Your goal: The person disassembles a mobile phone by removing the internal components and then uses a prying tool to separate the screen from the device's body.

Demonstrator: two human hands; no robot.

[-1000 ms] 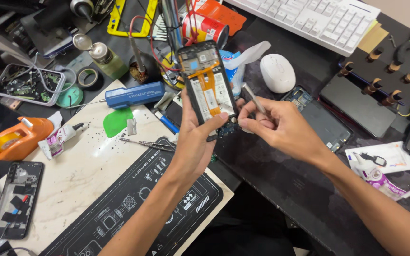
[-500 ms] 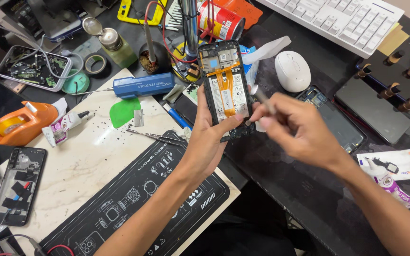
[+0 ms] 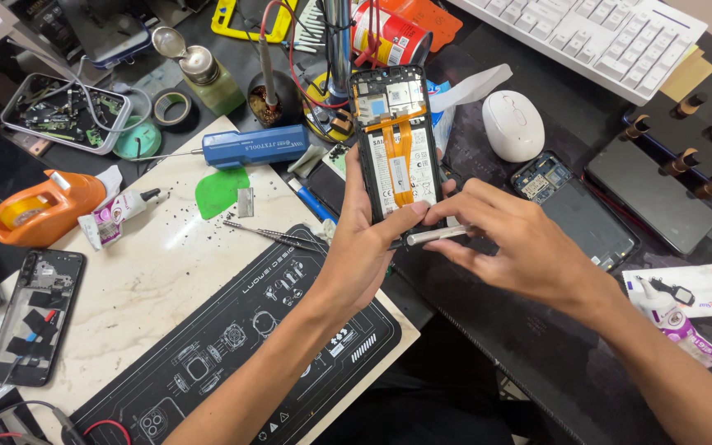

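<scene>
I see the left hand [image 3: 364,247] holding an opened phone [image 3: 397,152] upright above the tabletop [image 3: 166,272], with its back cover off, so the battery and two orange flat cables show. The fingers of this hand are clenched around the lower part of the phone, the thumb on the left edge and the other fingertips coming around the right edge. The right hand [image 3: 521,247] is just beside it and grips a thin silver tool [image 3: 438,236] between the thumb and the first fingers; the tool lies almost level and its end touches the bottom edge of the phone. I cannot tell what kind of tip the tool has, because the fingers hide it. Below the hands lies a black work mat [image 3: 232,346] with white drawings, on a pale marble-like board. On this board I see metal tweezers [image 3: 269,235], a green plastic pick [image 3: 220,191] and a blue electric screwdriver [image 3: 249,147]. To the far left are an orange tape dispenser [image 3: 39,206] and another opened phone [image 3: 35,317] lying flat. Behind the held phone stand a white mouse [image 3: 512,124] and a white keyboard [image 3: 578,37], well apart from the hands. To the right of the right hand a dark phone with an exposed top part [image 3: 574,210] lies flat on the dark surface.
</scene>
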